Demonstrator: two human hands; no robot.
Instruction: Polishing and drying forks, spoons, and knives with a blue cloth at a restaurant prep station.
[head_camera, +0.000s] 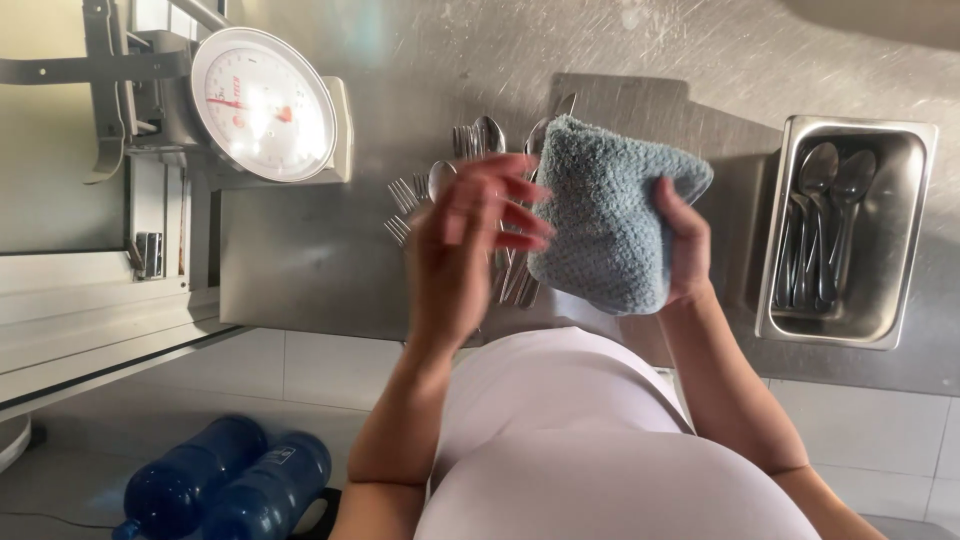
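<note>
Steel counter (330, 260): right hand (685, 245) grip pinching grey cloth (610, 215), hiding cutlery pile (440, 185); left hand (465, 250) blurred, fingers spread

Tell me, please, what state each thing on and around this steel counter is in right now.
Grey-blue cloth: bunched, held up in the right hand.
Left hand: open, fingers spread, beside the cloth.
Loose cutlery: forks and spoons lying in a pile on the counter.
Steel tray: holding several spoons.
Dial scale: nothing on it.
Blue bottles: lying on the floor.
</note>
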